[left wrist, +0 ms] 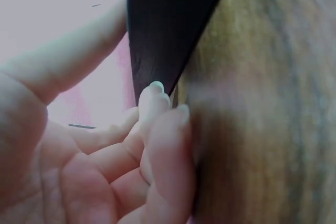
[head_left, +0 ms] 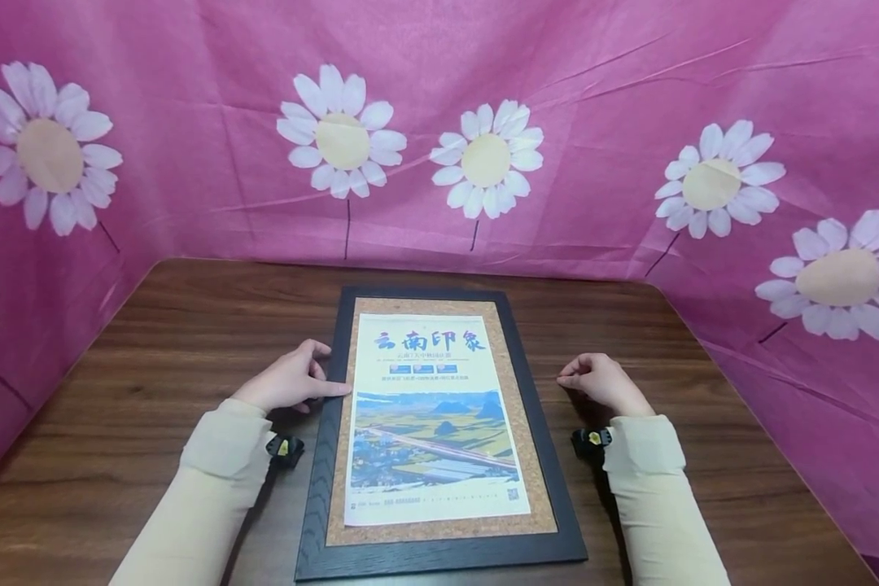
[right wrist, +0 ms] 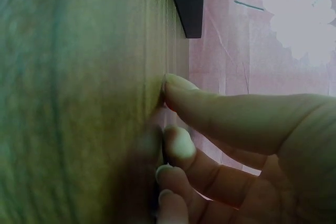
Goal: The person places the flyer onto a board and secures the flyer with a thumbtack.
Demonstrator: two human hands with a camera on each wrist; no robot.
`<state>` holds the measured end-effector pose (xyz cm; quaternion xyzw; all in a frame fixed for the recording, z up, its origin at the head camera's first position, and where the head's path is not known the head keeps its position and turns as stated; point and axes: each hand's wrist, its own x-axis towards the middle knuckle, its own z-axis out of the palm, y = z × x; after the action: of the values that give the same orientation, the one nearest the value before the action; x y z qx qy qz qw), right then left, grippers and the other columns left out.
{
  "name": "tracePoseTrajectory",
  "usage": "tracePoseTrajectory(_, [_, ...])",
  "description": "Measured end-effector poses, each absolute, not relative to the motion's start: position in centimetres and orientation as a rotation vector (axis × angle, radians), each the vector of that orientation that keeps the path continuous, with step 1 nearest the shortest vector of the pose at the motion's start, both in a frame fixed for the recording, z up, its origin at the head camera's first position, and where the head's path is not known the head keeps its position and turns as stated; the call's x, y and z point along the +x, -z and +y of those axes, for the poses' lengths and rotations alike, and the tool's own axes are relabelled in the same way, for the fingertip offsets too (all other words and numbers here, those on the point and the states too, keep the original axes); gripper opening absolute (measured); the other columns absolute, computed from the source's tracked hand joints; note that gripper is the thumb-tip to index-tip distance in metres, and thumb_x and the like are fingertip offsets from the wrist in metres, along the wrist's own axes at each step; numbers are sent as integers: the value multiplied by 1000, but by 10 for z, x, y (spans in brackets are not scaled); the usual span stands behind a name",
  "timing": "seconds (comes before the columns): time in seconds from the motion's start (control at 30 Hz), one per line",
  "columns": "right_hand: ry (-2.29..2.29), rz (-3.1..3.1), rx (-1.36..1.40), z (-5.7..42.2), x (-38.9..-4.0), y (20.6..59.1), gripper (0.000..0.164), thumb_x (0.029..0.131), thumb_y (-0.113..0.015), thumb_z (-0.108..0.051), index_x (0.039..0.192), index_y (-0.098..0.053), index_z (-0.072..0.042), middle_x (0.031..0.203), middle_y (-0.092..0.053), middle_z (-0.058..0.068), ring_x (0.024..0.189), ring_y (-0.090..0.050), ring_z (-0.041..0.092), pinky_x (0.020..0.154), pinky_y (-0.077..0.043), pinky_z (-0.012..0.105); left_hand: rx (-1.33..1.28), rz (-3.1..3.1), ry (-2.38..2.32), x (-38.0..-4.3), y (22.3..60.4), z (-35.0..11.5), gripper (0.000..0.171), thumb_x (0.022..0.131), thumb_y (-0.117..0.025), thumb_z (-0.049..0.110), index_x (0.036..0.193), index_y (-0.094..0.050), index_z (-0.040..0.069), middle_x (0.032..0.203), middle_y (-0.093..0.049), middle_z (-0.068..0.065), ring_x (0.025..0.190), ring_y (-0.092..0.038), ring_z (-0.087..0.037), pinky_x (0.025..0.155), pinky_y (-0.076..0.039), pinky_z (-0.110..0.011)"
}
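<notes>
A corkboard (head_left: 544,480) with a black wooden frame (head_left: 439,557) lies flat on the table. On its cork lies a printed poster (head_left: 432,456) with large Chinese characters above a landscape picture. My left hand (head_left: 293,381) grips the frame's left side, its thumb reaching across the border to the poster's edge. In the left wrist view the curled fingers (left wrist: 170,156) meet the frame's outer side. Apart from the board, to its right, my right hand (head_left: 602,382) rests on the tabletop with loosely bent fingers. Nothing shows between its thumb (right wrist: 226,116) and fingers.
The brown wood-grain table (head_left: 212,317) extends on both sides of the board. A pink cloth (head_left: 593,73) with white daisies hangs behind it and along both sides. Each wrist carries a small black camera (head_left: 286,449).
</notes>
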<state>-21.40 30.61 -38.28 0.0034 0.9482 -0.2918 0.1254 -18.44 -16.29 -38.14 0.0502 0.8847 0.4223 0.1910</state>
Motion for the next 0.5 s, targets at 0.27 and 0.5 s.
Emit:
tracePoseTrajectory(0.27, [1025,2701,-18,307,-216,384,23,95,-66,-17,100,-68,5,79,-63,5,72,-54,17,62,-46,30,90,2448,-1199,-184,382,-167,69,85,-77,37,130,-46,-5,101,-54,-15,84,-60,-23,63,-60,-35])
tracePoseTrajectory(0.5, [1253,2683,-5,299,-219,373,31,95,-67,-19,110,-68,8,92,-74,12,76,-66,14,68,-55,28,84,2472,-1157,-184,380,-170,56,86,-77,39,113,-53,-2,95,-54,-12,81,-59,-23,61,-59,-35])
